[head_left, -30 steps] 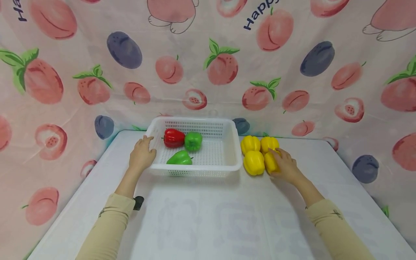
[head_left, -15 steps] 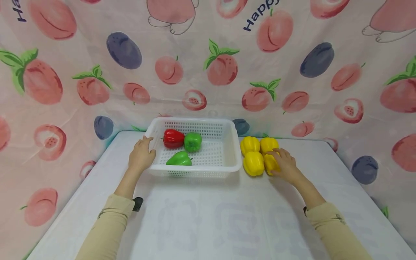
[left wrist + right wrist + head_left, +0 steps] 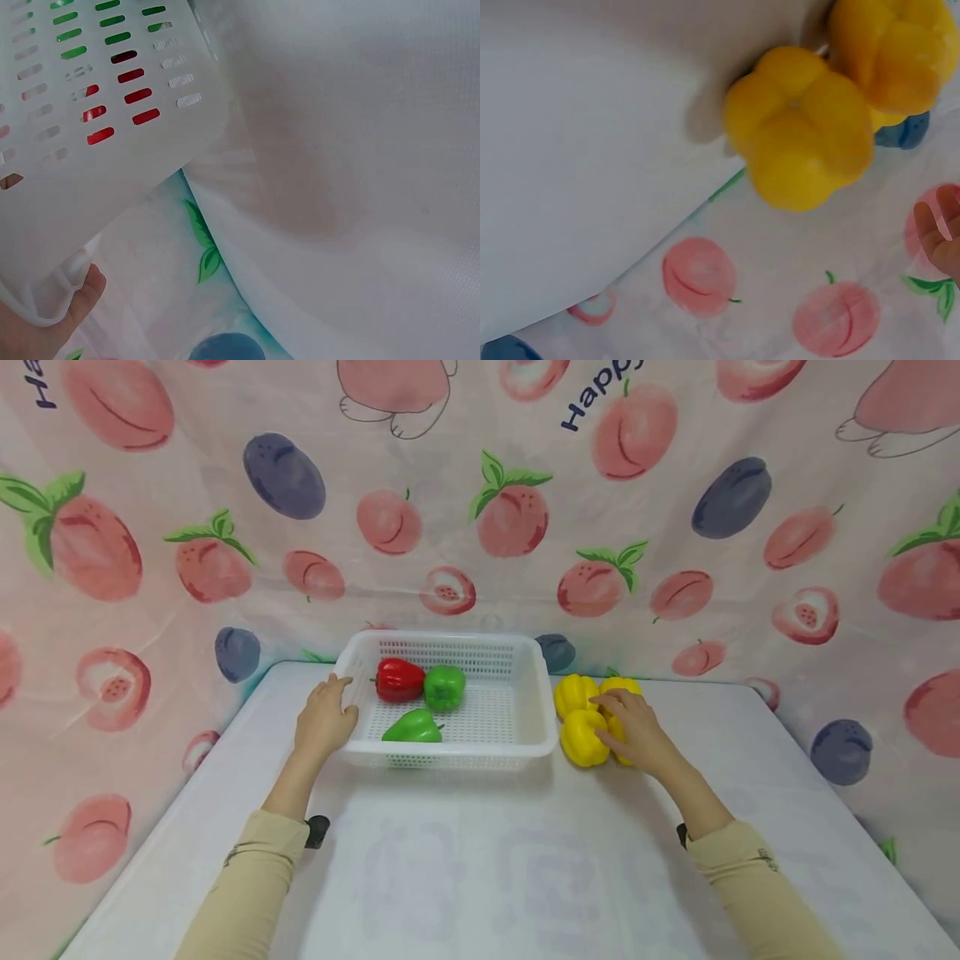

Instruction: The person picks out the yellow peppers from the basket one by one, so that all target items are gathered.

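Observation:
A white slotted plastic basket (image 3: 536,693) stands at the back of the table. In it are a red bell pepper (image 3: 400,681), a green bell pepper (image 3: 445,687) and, nearer the front wall, a second green pepper (image 3: 414,727). My left hand (image 3: 324,718) holds the basket's left rim; its fingertips (image 3: 90,292) show beside the rim in the left wrist view. Right of the basket, several yellow bell peppers (image 3: 584,739) sit clustered. My right hand (image 3: 637,735) is over this cluster, fingers spread around the front-left pepper's right side and partly covering the right-hand ones.
The table has a white cover (image 3: 480,860). Close behind the basket and peppers hangs a fruit-print curtain (image 3: 480,585), which also lines both sides. In the right wrist view, two yellow peppers (image 3: 799,127) crowd the upper right.
My right hand has moved left from the front-right yellow pepper toward the front-left one; the peppers stay in place. My left hand stays at the basket's rim.

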Demonstrator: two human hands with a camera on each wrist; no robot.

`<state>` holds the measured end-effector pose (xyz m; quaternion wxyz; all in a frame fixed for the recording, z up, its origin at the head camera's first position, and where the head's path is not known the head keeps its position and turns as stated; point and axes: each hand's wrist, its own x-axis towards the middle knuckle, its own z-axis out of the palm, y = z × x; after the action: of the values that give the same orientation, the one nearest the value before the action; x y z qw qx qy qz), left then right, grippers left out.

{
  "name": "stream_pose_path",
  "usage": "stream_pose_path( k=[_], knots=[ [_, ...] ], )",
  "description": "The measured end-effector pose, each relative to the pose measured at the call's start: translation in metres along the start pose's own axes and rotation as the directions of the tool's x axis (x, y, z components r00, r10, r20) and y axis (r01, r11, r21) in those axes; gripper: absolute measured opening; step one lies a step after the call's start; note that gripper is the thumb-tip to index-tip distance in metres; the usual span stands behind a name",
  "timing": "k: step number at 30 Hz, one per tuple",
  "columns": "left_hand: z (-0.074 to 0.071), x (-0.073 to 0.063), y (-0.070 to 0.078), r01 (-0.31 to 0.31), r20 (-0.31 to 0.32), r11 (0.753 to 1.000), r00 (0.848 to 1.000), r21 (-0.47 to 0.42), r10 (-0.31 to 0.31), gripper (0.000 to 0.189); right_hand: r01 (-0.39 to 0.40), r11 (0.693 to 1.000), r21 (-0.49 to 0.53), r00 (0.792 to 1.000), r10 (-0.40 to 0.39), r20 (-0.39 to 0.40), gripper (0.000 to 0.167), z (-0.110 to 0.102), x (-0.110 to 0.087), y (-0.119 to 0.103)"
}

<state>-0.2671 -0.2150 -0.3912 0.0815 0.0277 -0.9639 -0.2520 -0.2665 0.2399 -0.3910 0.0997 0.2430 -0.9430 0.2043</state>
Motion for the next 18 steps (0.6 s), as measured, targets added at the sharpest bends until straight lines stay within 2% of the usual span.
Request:
stream_pose_path(
  k=[5, 14, 18],
  knots=[
    [0.000, 0.000, -0.001, -0.008, 0.004, 1.000, 1.000, 0.005, 0.008, 0.052, 0.058, 0.998, 0.027, 0.998, -0.057, -0.017, 0.043, -0.001, 0.011, -0.017],
    [0.000, 0.001, -0.002, -0.006, -0.001, 1.000, 1.000, 0.011, 0.006, 0.052, 0.049, 0.997, 0.057, 0.999, -0.049, 0.010, 0.047, -0.002, 0.033, -0.046],
    [0.000, 0.001, -0.001, -0.002, 0.006, 1.000, 1.000, 0.011, 0.002, 0.052, 0.106, 0.994, 0.037, 0.994, -0.106, -0.009, 0.046, -0.001, 0.041, -0.055]
  ],
)
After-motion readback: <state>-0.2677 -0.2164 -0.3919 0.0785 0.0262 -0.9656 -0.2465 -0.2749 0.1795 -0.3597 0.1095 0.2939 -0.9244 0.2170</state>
